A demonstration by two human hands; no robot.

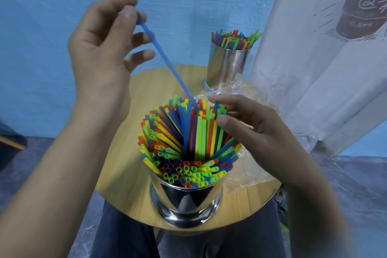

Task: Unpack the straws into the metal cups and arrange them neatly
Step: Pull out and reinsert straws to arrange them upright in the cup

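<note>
Left hand (98, 52) pinches the light, bendy blue straw (166, 59) near its top end, tip in the packed metal cup (186, 201) at the round table's (125, 136) near edge; right hand (261, 132) is relaxed-open, fingers touching the bundle; pinch gently, it likely kinks.

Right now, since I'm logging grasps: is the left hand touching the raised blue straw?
Touching. The head view shows the left hand pinching the blue straw at its top end between thumb and forefinger.
</note>
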